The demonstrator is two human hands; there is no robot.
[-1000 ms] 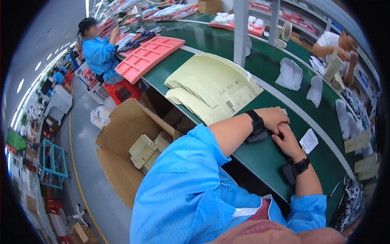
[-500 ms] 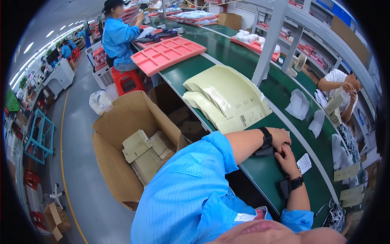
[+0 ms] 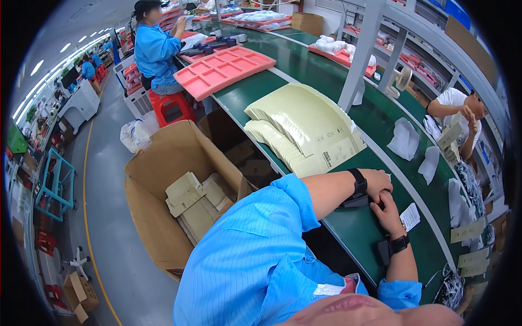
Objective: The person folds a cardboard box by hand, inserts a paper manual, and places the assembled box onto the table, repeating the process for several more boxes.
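Note:
My left hand (image 3: 379, 183) and my right hand (image 3: 388, 213) meet above the green work surface (image 3: 348, 231). Both have their fingers bent and pressed together. A small pale edge shows at the left fingertips; whatever they hold is mostly hidden. Dark bands with black modules circle both wrists. Beside my right wrist lies a small white printed slip (image 3: 410, 217). Farther off, just beyond my left forearm, a fanned stack of pale yellow-green flat cardboard blanks (image 3: 304, 117) rests on the surface, untouched by either hand.
A large open carton (image 3: 155, 157) at my left holds folded pale cardboard pieces (image 3: 187, 195). Beyond the stack lies a pink compartment tray (image 3: 223, 70). White film pieces (image 3: 403, 139) lie across a grey rail. Co-workers are at the far left (image 3: 155, 51) and far right (image 3: 454, 111).
The view has shifted slightly. My hands stay together in nearly the same pose, and the stack of blanks looks unchanged. The far-right co-worker's hands have moved a little.

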